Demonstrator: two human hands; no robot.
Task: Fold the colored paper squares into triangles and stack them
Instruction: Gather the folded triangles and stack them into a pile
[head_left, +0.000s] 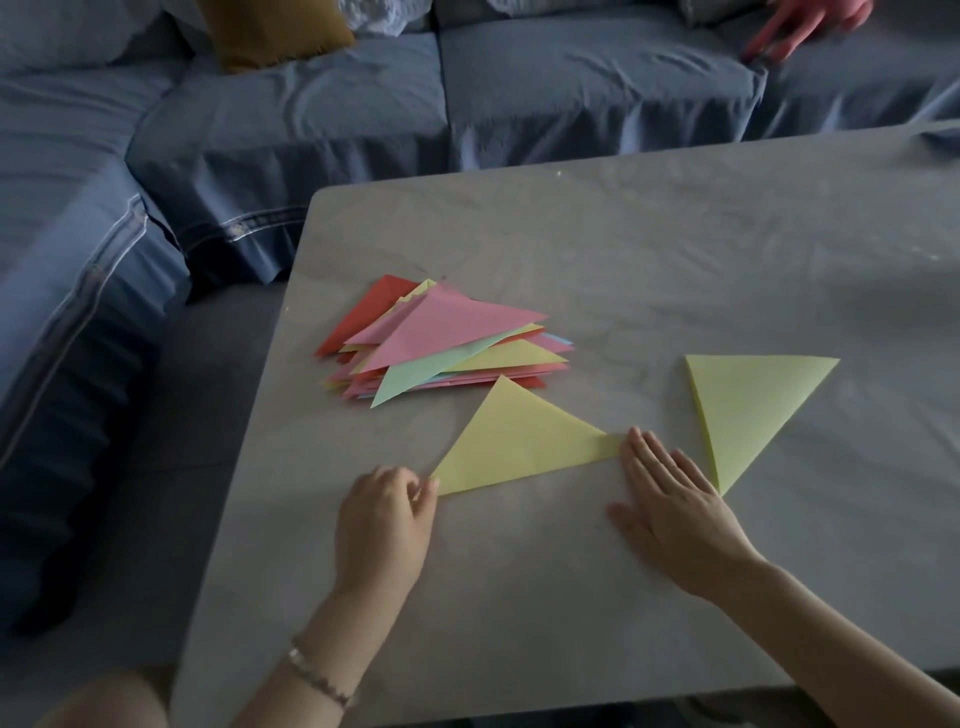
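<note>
Pressing my right hand (670, 499) flat, fingers straight, on the yellow triangle's (519, 441) right corner. My left hand (387, 512) is curled at its left corner, blurred; can't tell if it pinches. Stack of folded triangles (447, 343) just behind, lower sheets mostly hidden. Second yellow triangle (748, 405) right of my hand. Grey table (623, 234), blue sofa (311, 119), someone's hand (810, 23) cut off up top.

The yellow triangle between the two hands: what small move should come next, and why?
Probably lift the yellow triangle onto the stack. It looks already folded; the left hand seems to pinch its left corner, the right hand lies flat at its right corner, and the stack sits just behind it.
</note>
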